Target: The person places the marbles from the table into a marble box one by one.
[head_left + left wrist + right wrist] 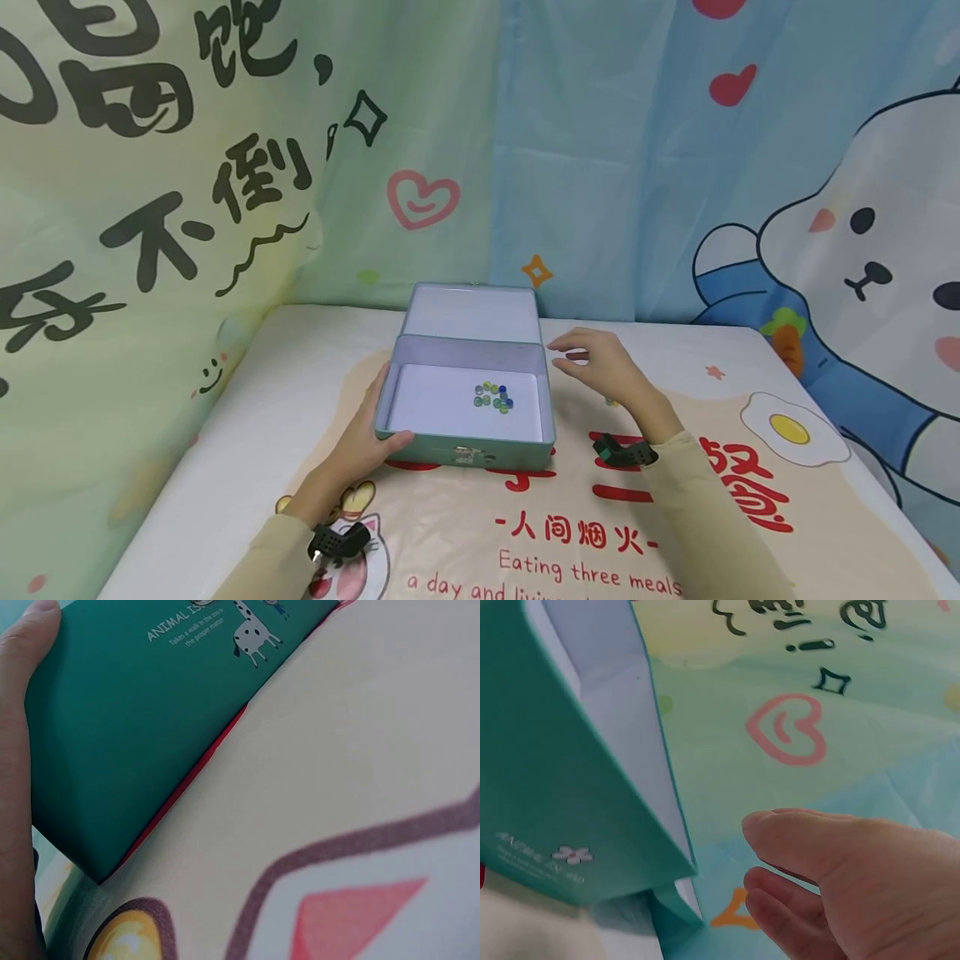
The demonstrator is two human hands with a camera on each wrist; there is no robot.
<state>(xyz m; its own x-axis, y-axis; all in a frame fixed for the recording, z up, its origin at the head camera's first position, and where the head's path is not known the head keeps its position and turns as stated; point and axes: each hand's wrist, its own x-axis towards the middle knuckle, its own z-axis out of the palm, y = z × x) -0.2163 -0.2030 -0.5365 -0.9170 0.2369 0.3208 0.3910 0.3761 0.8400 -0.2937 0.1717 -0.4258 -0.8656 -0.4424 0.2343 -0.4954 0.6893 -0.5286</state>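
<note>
A green hinged tin box (472, 451) stands on the table with its lid (472, 312) raised at the back. Several glass marbles (493, 397), green, yellowish and blue, lie in the right part of its white inside. My left hand (358, 437) grips the box's front left corner, thumb on the front wall and fingers along the left side. In the left wrist view the thumb (34, 634) lies against the green wall. Just off the box's right side, near the hinge, hangs my right hand (600, 362), fingers loosely bent and nothing visible in them.
A printed cloth (570, 533) with red lettering covers the table. Behind the table hangs a coloured curtain (570, 167) with drawings. A small yellowish spot (611, 402) shows beside the right wrist; I cannot tell whether it is an object or print.
</note>
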